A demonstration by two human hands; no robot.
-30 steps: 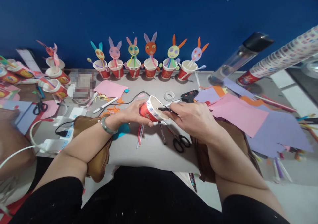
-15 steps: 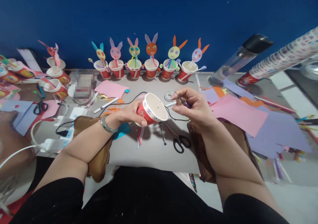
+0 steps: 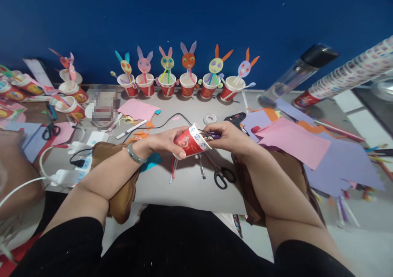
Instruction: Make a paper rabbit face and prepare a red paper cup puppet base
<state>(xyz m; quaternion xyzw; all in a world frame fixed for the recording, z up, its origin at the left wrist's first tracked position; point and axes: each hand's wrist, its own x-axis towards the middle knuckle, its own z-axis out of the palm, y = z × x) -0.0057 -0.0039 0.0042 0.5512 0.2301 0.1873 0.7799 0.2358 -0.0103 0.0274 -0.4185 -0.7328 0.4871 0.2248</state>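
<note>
My left hand (image 3: 167,143) is wrapped round a red paper cup (image 3: 189,143) with a white patterned rim. The cup lies tilted, its mouth turned to the right toward my other hand. In my right hand (image 3: 231,138) is a slim pointed tool with a purple handle (image 3: 215,135), its thin end at the cup's mouth; whether the tip touches the inner wall is hidden. Black-handled scissors (image 3: 224,178) and a pen (image 3: 201,168) lie on the table below the cup. A roll of clear tape (image 3: 210,118) rests just beyond it.
Several red cups with paper rabbits (image 3: 188,84) line the blue wall. A black glue gun (image 3: 236,119) and coloured paper (image 3: 294,136) lie to the right, near a clear bottle (image 3: 287,80) and a tall cup stack (image 3: 346,74). Power strips (image 3: 84,162) and another person's arm (image 3: 18,170) are at left.
The cup has tipped so its mouth faces right instead of up toward me. My right hand has come left and down, bringing the purple-handled tool to the cup's mouth.
</note>
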